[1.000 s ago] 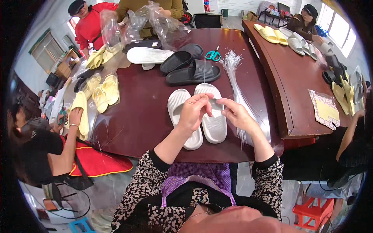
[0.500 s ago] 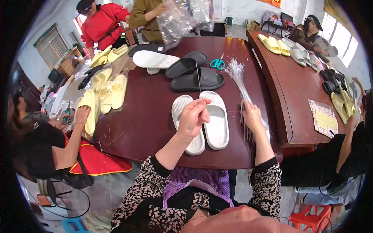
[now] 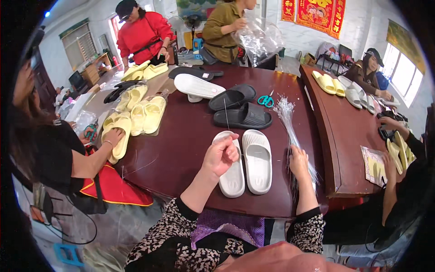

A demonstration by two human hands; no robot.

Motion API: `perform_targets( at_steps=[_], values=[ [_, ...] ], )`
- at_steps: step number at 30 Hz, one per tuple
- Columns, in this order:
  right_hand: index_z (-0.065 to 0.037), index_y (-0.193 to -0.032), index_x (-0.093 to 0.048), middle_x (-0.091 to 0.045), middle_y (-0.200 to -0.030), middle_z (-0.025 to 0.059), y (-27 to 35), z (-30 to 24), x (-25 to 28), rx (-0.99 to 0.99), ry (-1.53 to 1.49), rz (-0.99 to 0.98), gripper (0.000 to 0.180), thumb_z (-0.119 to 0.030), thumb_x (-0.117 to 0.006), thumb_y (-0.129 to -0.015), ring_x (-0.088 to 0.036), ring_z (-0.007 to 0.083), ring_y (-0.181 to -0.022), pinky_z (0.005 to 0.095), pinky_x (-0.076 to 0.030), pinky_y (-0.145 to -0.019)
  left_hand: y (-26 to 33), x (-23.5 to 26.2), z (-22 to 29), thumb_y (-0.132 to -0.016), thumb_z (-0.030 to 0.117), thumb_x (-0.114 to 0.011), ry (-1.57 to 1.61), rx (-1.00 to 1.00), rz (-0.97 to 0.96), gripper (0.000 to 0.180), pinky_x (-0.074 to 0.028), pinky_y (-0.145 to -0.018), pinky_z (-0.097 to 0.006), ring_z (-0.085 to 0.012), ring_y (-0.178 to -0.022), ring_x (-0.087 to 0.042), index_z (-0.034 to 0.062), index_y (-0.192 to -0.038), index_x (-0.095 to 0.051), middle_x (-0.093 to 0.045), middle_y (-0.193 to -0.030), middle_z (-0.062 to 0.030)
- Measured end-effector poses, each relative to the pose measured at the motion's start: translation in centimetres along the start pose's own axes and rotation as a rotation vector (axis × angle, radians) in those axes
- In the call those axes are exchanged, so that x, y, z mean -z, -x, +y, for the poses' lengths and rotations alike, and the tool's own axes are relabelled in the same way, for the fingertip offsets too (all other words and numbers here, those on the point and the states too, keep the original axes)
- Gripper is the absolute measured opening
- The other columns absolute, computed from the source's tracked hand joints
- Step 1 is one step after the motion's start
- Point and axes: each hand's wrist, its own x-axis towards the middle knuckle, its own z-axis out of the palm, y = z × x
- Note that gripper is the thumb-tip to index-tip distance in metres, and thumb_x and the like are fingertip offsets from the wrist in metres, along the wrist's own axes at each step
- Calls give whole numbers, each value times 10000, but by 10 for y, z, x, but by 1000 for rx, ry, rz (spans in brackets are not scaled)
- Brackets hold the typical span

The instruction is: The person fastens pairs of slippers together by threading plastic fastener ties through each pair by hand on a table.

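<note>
a marble-walled room holds a dark red surface (image 3: 181, 152) with a curved edge, and a second brown surface (image 3: 333, 136) along its right side. near the middle of the near edge, a pair of white slippers (image 3: 258, 165) lies side by side, soles down, toes toward the far side. the person's left hand (image 3: 221, 156) is above the left slipper, its fingers pinched together on a thin strand (image 3: 226, 115) that rises beyond them. the right hand (image 3: 299, 165) lies at the near part of a bundle of clear strands (image 3: 285, 115), right of the slippers; whether its fingers close around any cannot be told. just beyond the white pair are two black slippers (image 3: 244, 117), with teal-handled scissors (image 3: 266, 101) to their right and a lone white slipper (image 3: 199, 86) to their far left. on the left, a co-worker's hand (image 3: 114, 136) rests on a yellow slipper (image 3: 121, 147). at the far side, a person in olive (image 3: 222, 29) holds clear plastic (image 3: 258, 40).
</note>
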Motion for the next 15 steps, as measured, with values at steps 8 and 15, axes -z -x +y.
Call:
perform_targets(
  at_steps=[8, 15],
  values=[
    [-38, -1147, -548, -560, -1184, 132, 0, 2, -5, 82, 102, 71, 364, -9, -526, -785, -509, 321, -1033, 425, -381, -891, -4, 10, -1, -944, 132, -419, -17, 86, 18, 205, -327, -451, -247, -106, -435, -371, 0, -1028, -552, -431, -519, -3],
    [-42, -1132, -564, -552, -1209, 126, -3, -4, -9, 90, 129, 34, 351, 5, -524, -786, -505, 320, -1054, 426, -374, -917, -8, 31, 12, -928, 123, -443, -229, 138, -17, 191, -332, -402, -228, -83, -431, -405, -8, -1023, -545, -484, -552, -19]
  ],
)
